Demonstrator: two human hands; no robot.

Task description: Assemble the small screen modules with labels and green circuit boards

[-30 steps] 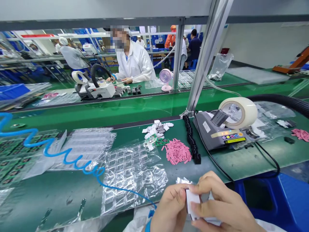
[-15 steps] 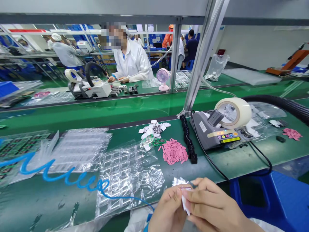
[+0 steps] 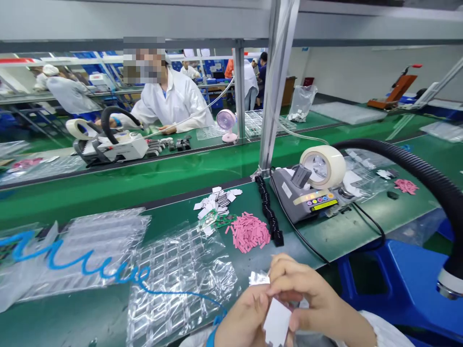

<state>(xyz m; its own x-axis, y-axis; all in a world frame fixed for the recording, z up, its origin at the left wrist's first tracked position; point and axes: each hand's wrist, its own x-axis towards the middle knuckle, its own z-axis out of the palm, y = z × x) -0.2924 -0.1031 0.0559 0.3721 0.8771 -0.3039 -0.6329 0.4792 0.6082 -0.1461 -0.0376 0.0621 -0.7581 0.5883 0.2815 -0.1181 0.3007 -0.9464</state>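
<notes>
My left hand (image 3: 246, 315) and my right hand (image 3: 311, 301) meet at the bottom of the view, both pinched on a small white rectangular piece (image 3: 277, 323) held over the near table edge. A small silvery scrap (image 3: 258, 278) lies on the table just above my left fingers. Beyond them lie a heap of pink strips (image 3: 249, 232), a small green circuit board (image 3: 220, 220), a scatter of white pieces (image 3: 216, 199) and a row of black parts (image 3: 267, 211).
A tape dispenser (image 3: 307, 195) with a white roll stands at right, a black hose (image 3: 415, 166) arching beside it. Clear plastic trays (image 3: 173, 274) and a blue coiled hose (image 3: 87, 267) cover the left. Across the green belt (image 3: 144, 176) a person in white works.
The view has swung to the right, so the table things sit further left. The white piece has turned in my fingers from edge-on to face-on and sits lower.
</notes>
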